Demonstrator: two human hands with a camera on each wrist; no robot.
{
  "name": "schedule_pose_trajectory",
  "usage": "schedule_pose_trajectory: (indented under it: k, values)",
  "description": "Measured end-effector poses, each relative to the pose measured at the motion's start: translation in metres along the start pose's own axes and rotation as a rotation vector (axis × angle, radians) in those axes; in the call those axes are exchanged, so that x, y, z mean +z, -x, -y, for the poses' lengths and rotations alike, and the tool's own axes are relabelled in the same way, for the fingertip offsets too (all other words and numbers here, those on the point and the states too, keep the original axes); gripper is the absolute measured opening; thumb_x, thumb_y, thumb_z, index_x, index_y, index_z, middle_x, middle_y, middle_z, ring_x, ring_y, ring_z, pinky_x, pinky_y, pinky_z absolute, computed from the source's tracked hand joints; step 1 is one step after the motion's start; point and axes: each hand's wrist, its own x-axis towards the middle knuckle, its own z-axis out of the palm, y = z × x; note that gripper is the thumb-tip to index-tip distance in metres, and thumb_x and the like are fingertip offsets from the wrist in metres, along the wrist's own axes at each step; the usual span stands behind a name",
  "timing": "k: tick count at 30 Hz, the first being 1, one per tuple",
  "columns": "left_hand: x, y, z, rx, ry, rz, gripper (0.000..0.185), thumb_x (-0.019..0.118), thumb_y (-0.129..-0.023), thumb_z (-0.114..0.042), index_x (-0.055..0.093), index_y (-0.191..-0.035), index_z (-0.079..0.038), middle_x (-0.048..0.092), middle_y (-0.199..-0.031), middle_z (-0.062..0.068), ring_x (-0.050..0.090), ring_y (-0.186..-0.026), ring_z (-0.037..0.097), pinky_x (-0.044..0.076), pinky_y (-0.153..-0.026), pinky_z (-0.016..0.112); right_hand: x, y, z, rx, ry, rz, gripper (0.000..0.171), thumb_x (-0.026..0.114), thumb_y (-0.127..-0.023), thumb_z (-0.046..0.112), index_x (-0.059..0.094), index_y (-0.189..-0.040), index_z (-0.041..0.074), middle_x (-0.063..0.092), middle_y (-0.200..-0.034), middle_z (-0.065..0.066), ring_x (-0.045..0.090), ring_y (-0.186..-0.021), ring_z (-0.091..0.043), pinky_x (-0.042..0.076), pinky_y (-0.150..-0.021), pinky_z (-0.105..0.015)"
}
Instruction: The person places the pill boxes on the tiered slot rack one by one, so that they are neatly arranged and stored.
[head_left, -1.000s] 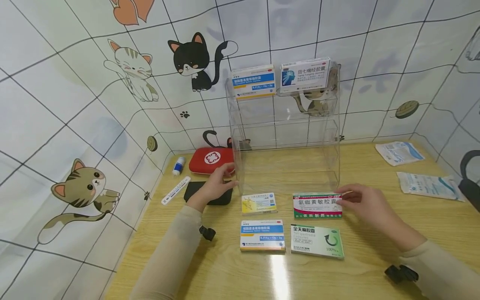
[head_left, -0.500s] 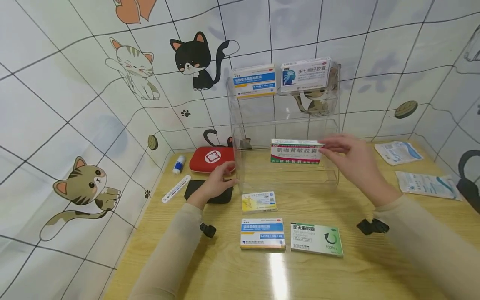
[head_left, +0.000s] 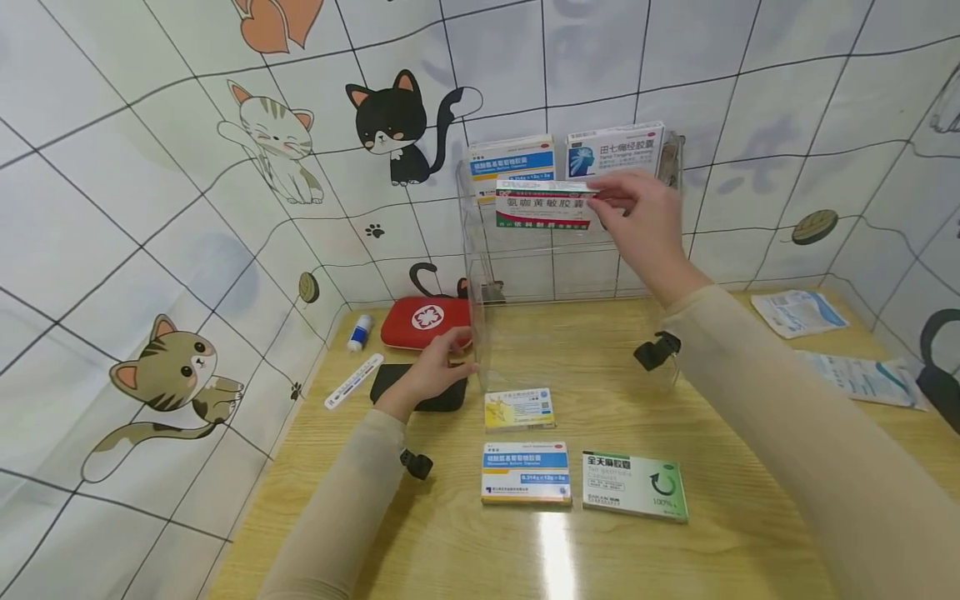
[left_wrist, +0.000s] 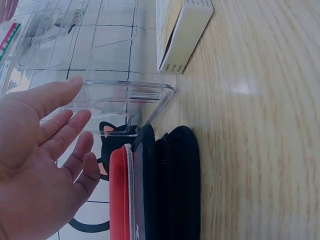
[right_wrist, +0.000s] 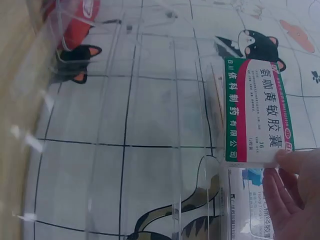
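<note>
My right hand (head_left: 645, 225) pinches one end of a green, white and red medicine box (head_left: 543, 206) between thumb and fingers. That box is held up in front of the clear acrylic display rack (head_left: 570, 296), partly covering a blue, white and orange medicine box (head_left: 513, 158) on the top tier. Beside it up there stands a white medicine box (head_left: 622, 150) with a blue head picture. At the rack's lower left side is my left hand (head_left: 431, 371), its fingers loosely bent with nothing held in the left wrist view (left_wrist: 47, 155); whether it touches the panel is unclear.
On the table before the rack lie a yellow-white box (head_left: 519, 410), another blue-white box (head_left: 527, 473) and a green-white box (head_left: 634, 487). Left are a red case (head_left: 426, 323), black case (head_left: 390, 379), small bottle (head_left: 359, 332) and white strip (head_left: 354, 382); right, two packets (head_left: 799, 312).
My right hand has lifted the green, white and red box off the table and carried it up and leftward to the rack's top tier. The left hand stays at the rack's side.
</note>
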Motion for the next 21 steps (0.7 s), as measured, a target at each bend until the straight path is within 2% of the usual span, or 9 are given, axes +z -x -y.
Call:
schedule_pose_trajectory:
  k: [5,11,17,21]
  values:
    - [-0.003,-0.004,0.003,0.014,-0.033,0.002,0.067,0.075,-0.096,-0.024,0.041,-0.153,-0.014,0.057,-0.139,0.018,0.055,-0.120,0.028,0.051,-0.097,0.045,0.018,-0.020,0.000,0.016,0.017,0.041,0.025,0.070,-0.100,0.022,0.074,-0.124,0.016,0.067,-0.128,-0.002,0.068,-0.110,-0.015,0.053,-0.102,-0.029]
    - [-0.005,-0.005,0.000,-0.014,-0.023,0.005,0.068,0.076,-0.095,-0.024,0.042,-0.153,-0.017,0.058,-0.138,0.016,0.054,-0.119,0.028,0.051,-0.097,0.044,0.040,-0.026,-0.010,0.067,0.001,0.115,0.027,0.069,-0.100,0.023,0.073,-0.127,0.019,0.064,-0.132,-0.001,0.067,-0.114,-0.016,0.053,-0.102,-0.031]
    - [-0.003,-0.005,-0.002,-0.008,-0.022,0.005,0.067,0.076,-0.096,-0.025,0.042,-0.153,-0.017,0.059,-0.135,0.017,0.054,-0.115,0.027,0.050,-0.093,0.041,0.043,-0.019,-0.018,0.097,-0.030,0.175,0.030,0.067,-0.101,0.020,0.071,-0.131,0.020,0.064,-0.137,0.000,0.066,-0.120,-0.019,0.053,-0.105,-0.033]
    - [-0.001,-0.003,-0.003,-0.015,-0.016,0.007,0.067,0.076,-0.096,-0.024,0.043,-0.153,-0.018,0.059,-0.134,0.017,0.054,-0.115,0.027,0.050,-0.093,0.041,0.038,-0.002,-0.018,0.080,-0.073,0.144,0.038,0.069,-0.100,0.015,0.067,-0.137,0.018,0.062,-0.142,0.000,0.062,-0.125,-0.018,0.048,-0.111,-0.033]
